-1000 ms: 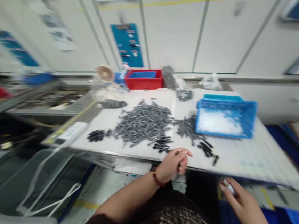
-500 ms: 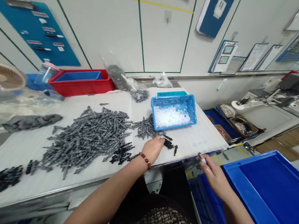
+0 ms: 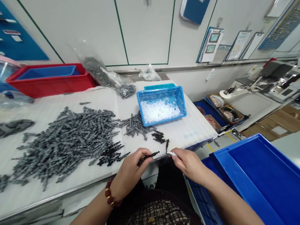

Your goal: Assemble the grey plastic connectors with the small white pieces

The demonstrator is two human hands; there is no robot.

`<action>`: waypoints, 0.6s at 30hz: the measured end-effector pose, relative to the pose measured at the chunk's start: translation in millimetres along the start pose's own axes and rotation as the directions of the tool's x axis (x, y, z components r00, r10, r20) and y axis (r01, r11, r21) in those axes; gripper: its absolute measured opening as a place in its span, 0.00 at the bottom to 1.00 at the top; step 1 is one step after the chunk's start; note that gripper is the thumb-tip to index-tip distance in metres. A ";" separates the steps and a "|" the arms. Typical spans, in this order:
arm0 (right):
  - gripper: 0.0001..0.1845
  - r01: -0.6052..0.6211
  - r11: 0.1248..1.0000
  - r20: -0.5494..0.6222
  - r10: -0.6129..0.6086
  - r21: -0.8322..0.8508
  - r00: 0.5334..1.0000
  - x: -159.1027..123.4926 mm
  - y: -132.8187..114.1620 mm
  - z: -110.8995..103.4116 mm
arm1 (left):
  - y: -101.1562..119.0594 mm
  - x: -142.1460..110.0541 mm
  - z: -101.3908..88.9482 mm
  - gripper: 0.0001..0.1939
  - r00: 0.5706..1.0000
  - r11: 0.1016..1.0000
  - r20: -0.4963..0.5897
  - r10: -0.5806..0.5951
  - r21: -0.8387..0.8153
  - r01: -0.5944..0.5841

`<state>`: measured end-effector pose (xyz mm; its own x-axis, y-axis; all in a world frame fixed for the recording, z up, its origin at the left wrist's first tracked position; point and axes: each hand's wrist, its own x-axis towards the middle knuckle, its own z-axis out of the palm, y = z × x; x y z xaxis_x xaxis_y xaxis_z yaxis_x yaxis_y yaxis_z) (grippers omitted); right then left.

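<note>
My left hand (image 3: pixel 135 165) is closed around a slim black ribbed part (image 3: pixel 148 157), its tip pointing right over the table's front edge. Facing it, my right hand (image 3: pixel 189 164) grips a short white and silver tool (image 3: pixel 171 153), its end towards the left hand. Just beyond the hands lie several loose black parts (image 3: pixel 158 137) and a single black part (image 3: pixel 167 144). A blue bin (image 3: pixel 159 122) of small white rings sits tilted behind them. Left of it are a small group of grey parts (image 3: pixel 135 125) and a large heap of similar grey parts (image 3: pixel 68 140).
Black parts (image 3: pixel 111 153) lie at the heap's front right. A red bin (image 3: pixel 50 84) with a blue one inside and plastic bags of parts (image 3: pixel 124 89) stand at the back. Large blue crates (image 3: pixel 267 185) are at my right, beside the table's corner (image 3: pixel 215 134).
My left hand has come back from the black parts with one in its grasp. My right hand has moved left, bringing the tool close to it. The view has shifted right.
</note>
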<state>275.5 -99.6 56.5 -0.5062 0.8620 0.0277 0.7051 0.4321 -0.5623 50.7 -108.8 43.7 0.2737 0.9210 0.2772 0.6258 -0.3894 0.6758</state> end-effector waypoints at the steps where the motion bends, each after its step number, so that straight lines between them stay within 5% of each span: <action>1: 0.13 0.024 1.000 0.024 -0.023 -0.013 0.999 0.4 -2.4 0.0 | 1.0 -4.6 -1.7 0.08 1.000 1.000 -0.008 0.009 -0.003 -0.009; 11: 0.09 0.190 0.971 0.183 -0.163 -0.145 0.970 5.8 -23.3 5.7 | 2.5 -25.4 -8.6 0.10 0.992 0.990 0.038 0.117 0.069 -0.120; 18: 0.06 0.177 0.961 0.216 -0.130 -0.213 0.968 5.7 -32.9 6.1 | 5.1 -28.1 -10.7 0.09 0.994 1.000 0.110 -0.004 0.008 0.003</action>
<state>246.4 -110.5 70.1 -0.6892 0.7203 -0.0787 0.6936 0.6244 -0.3593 38.3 -136.6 46.7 0.3498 0.9156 0.1983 0.6324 -0.3870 0.6710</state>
